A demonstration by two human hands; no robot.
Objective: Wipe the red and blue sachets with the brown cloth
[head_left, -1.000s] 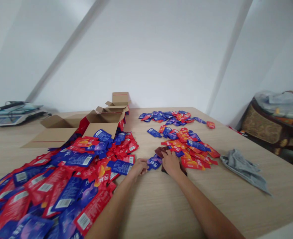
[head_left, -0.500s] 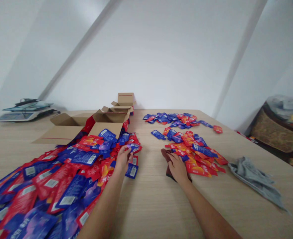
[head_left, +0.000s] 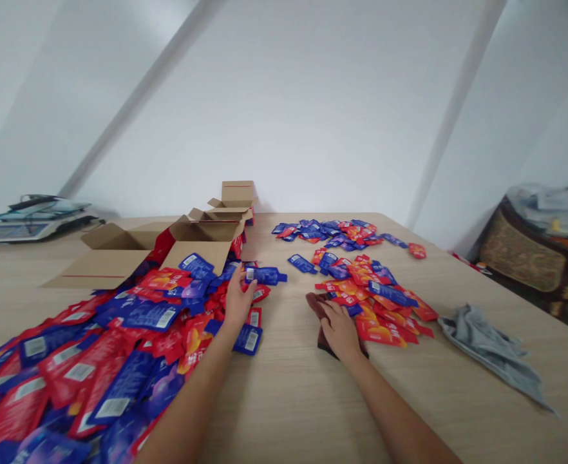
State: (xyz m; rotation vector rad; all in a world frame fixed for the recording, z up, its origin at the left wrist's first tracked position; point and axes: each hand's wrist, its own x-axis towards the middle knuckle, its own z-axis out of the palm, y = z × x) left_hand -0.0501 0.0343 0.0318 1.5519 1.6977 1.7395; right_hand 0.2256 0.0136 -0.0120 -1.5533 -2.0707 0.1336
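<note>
My left hand (head_left: 238,301), at the right edge of a large heap of red and blue sachets (head_left: 134,341), is closed on one blue sachet (head_left: 267,276). Its barcode end lies at my fingers and its narrow spout end points right. My right hand (head_left: 339,327) is closed on a bunched brown cloth (head_left: 319,306) resting on the table. Directly right of that hand lies a smaller pile of red, orange and blue sachets (head_left: 385,309). A blue sachet (head_left: 248,339) lies just below my left hand.
Open cardboard boxes (head_left: 105,265) stand in a row behind the large heap. Another sachet pile (head_left: 332,232) lies farther back. A grey cloth (head_left: 489,348) is at the right, a flat scale-like device (head_left: 28,225) at the far left. Beyond the table's right edge stands a patterned chair (head_left: 520,251).
The blue sachet in my left hand has turned from its purple-patterned face to its barcode side and now sticks out to the right. My right hand stays on the brown cloth. The view has shifted slightly.
</note>
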